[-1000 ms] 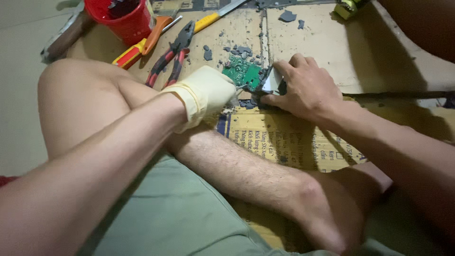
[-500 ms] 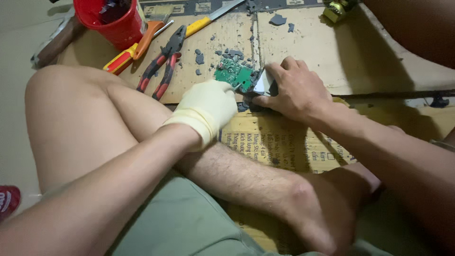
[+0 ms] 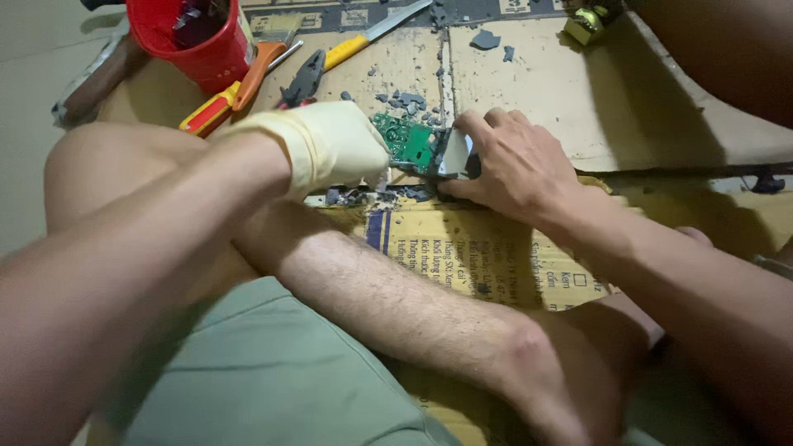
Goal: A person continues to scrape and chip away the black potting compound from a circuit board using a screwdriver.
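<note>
Left hand (image 3: 330, 144), in pale yellow glove, pressed against green circuit board (image 3: 405, 140); its fingers hidden, grip could not be told. Right hand (image 3: 516, 169), bare, fingers closed on grey casing piece (image 3: 454, 153) just beside board, on cardboard sheet (image 3: 529, 91) on floor. Judged partway: grey fragments (image 3: 405, 101) already scattered, board exposed, casing part not yet free. Flattened yellowish carton (image 3: 487, 256) with dark print lay under legs. Red bucket (image 3: 202, 41), pliers (image 3: 301, 83), orange-handled tool (image 3: 223, 95) well apart.

Matt rubber glove (image 3: 326, 144), glossy plastic bucket (image 3: 198, 37), rough cardboard (image 3: 652, 91).
</note>
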